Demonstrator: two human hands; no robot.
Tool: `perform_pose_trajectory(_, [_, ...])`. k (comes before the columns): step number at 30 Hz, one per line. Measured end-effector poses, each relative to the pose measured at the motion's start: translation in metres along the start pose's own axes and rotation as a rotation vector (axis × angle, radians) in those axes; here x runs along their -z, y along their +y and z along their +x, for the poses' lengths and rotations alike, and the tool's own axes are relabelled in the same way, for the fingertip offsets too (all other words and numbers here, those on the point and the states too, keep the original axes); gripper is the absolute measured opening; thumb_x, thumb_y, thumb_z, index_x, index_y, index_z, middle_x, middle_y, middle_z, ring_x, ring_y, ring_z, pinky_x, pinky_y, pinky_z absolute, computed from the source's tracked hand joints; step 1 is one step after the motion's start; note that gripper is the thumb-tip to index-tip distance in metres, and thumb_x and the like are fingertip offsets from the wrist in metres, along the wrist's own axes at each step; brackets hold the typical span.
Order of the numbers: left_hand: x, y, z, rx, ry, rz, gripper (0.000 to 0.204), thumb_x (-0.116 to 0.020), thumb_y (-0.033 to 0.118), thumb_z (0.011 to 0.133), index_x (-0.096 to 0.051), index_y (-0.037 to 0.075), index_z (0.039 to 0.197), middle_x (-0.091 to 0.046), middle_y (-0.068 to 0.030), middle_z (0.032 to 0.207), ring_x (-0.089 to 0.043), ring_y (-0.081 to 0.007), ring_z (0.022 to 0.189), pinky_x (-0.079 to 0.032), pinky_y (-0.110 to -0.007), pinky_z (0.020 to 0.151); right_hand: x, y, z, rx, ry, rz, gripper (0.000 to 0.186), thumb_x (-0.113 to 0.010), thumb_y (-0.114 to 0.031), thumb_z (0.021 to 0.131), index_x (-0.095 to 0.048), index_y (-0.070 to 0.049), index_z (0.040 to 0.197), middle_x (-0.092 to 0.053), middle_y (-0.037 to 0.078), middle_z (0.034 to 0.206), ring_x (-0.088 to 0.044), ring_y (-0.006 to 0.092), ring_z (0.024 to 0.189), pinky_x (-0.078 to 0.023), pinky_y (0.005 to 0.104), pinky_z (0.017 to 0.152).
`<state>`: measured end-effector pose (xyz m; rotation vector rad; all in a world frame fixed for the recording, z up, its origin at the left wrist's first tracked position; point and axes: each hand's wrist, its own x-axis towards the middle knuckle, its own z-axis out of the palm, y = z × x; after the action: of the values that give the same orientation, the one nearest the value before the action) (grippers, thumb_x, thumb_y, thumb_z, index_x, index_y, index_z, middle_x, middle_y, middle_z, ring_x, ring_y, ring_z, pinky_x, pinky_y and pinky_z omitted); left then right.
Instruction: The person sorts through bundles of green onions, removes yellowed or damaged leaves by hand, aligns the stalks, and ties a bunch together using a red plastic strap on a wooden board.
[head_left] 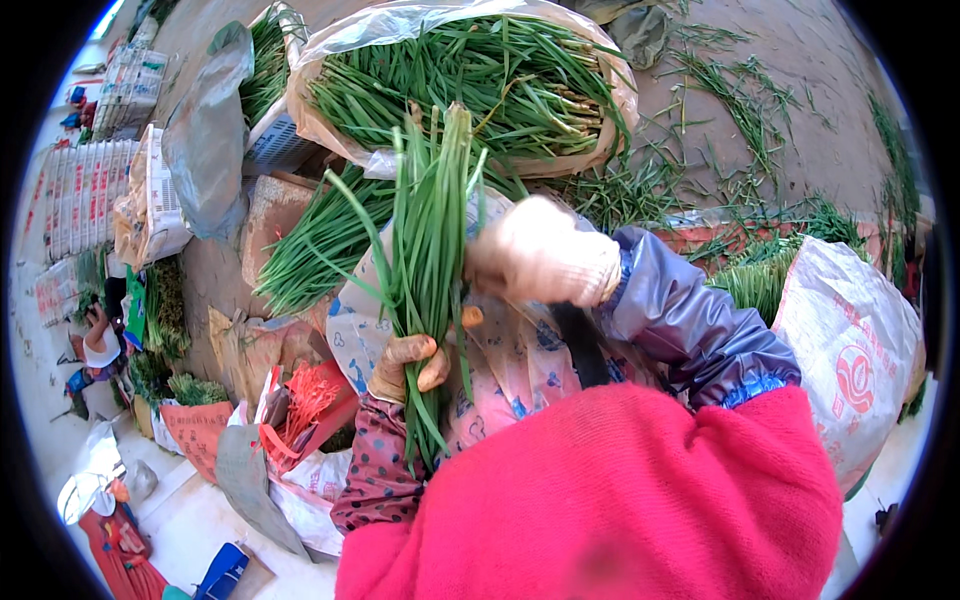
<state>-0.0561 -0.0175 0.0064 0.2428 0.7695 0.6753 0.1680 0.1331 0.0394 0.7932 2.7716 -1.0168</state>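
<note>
My left hand (pixel 405 368), in a stained glove with orange on the fingers, is shut around an upright bunch of long green leafy stalks (pixel 430 230), pale at their upper ends. My right hand (pixel 535 250), in a cream glove, is beside the bunch's right side, blurred by motion; its fingers are unclear. A patterned plastic apron (pixel 505 395) spreads beneath both hands over my lap. Loose stalks (pixel 315 250) lie in a pile just left of the bunch.
Behind lies a plastic-lined container (pixel 310 130) full of stalks. Crates (pixel 160 215) stand left, a white sack (pixel 840 360) right, and a red bag with orange strips (pixel 300 400) lower left. Cut leaves (pixel 730 110) litter the ground. Another person (pixel 100 345) is at the far left.
</note>
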Motion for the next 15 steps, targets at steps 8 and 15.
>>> perform_pose_trajectory(8, [-0.018, 0.001, 0.013, -0.052, 0.022, -0.014, 0.066, -0.071, 0.012, 0.072, -0.043, -0.011, 0.126, -0.058, -0.0175, 0.082, -0.048, -0.014, 0.038, -0.037, -0.024, 0.037, 0.021, 0.011, -0.05, 0.122, -0.427, 0.72, 0.019, -0.058, -0.017, 0.084, -0.068, 0.0, 0.084, -0.067, 0.009, 0.074, -0.062, 0.0144, 0.067, -0.049, 0.0291, 0.061])
perform_pose_trajectory(15, [-0.005, 0.007, 0.027, -0.123, 0.045, 0.039, 0.05, -0.066, 0.02, 0.084, -0.051, -0.01, 0.122, -0.05, -0.0058, 0.049, -0.043, -0.0119, 0.042, -0.033, -0.024, 0.045, 0.047, 0.024, -0.064, -0.077, -0.49, 1.094, 0.021, -0.066, -0.014, 0.082, -0.069, 0.001, 0.096, -0.065, 0.002, 0.075, -0.057, 0.0092, 0.066, -0.046, 0.026, 0.059])
